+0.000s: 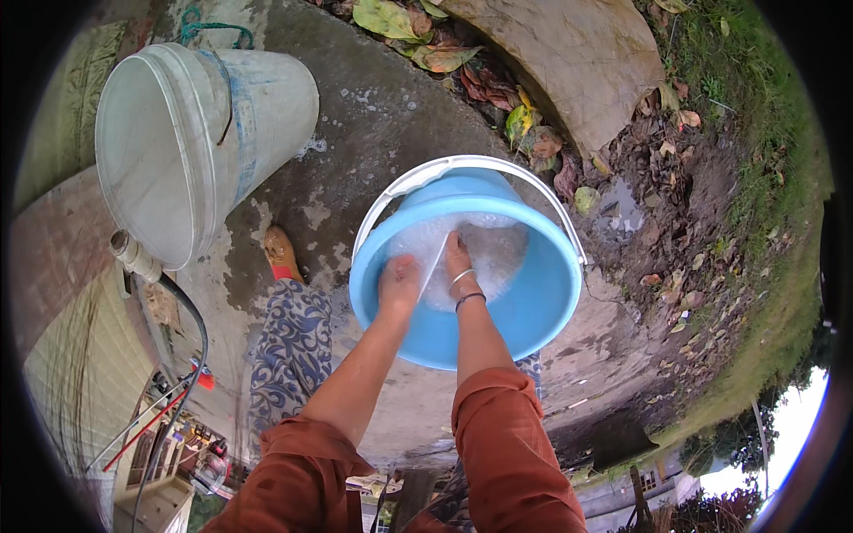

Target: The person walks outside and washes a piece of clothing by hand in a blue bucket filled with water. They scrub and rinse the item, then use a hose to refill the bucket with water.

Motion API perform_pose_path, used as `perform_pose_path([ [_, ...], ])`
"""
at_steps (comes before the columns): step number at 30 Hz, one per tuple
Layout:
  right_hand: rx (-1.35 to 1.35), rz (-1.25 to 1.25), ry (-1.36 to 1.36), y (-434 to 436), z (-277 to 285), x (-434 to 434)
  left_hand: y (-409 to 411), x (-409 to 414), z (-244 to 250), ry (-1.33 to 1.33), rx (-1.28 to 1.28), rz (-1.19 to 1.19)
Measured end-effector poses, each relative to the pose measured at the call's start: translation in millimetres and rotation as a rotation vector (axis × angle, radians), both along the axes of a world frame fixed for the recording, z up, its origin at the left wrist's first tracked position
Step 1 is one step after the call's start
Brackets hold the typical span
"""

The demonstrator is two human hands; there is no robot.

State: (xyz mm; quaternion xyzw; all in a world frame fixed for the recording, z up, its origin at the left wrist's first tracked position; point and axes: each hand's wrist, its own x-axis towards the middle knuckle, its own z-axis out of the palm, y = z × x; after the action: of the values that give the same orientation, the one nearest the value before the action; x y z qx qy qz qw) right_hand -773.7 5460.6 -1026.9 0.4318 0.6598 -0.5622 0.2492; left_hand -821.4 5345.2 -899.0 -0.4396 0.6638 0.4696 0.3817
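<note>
A light-blue plastic bucket (pixel 500 336) stands before me, its mouth tipped towards me. White foam (pixel 490 250) and cloudy water lie inside, and its white handle (pixel 406 183) rests against the far side. Both hands are inside the bucket. My right hand (pixel 456 256), with a bangle and a dark band at the wrist, has its fingers at the upper end of a thin white strip or edge (pixel 433 268) and seems to grip it. My left hand (pixel 400 283) is curled close beside that strip. Foam partly hides its fingers, so its hold is unclear.
A larger white bucket (pixel 280 100) with a wire handle is at the left on wet concrete (pixel 373 126). Near its rim is a black hose (pixel 190 300) with a pale pipe end. Beyond lie fallen leaves (pixel 443 56), a flat stone (pixel 566 60) and mud (pixel 693 200).
</note>
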Motion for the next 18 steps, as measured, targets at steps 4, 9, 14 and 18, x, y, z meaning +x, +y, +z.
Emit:
perform_pose_path([
  [4, -0.531, -0.466, -0.072, -20, 151, -31, -12, -17, 34, -0.308, 0.216, 0.448],
  [9, 0.271, 0.367, 0.243, -56, 289, -37, 0, -16, 60, -0.309, 0.849, 0.814],
  [14, 0.376, 0.352, -0.073, -44, 243, -85, 9, 39, 17, 0.369, 0.388, 0.164],
  [18, 0.351, 0.215, -0.024, 31, 121, -75, 51, -43, 66, 0.069, 0.45, 0.607],
])
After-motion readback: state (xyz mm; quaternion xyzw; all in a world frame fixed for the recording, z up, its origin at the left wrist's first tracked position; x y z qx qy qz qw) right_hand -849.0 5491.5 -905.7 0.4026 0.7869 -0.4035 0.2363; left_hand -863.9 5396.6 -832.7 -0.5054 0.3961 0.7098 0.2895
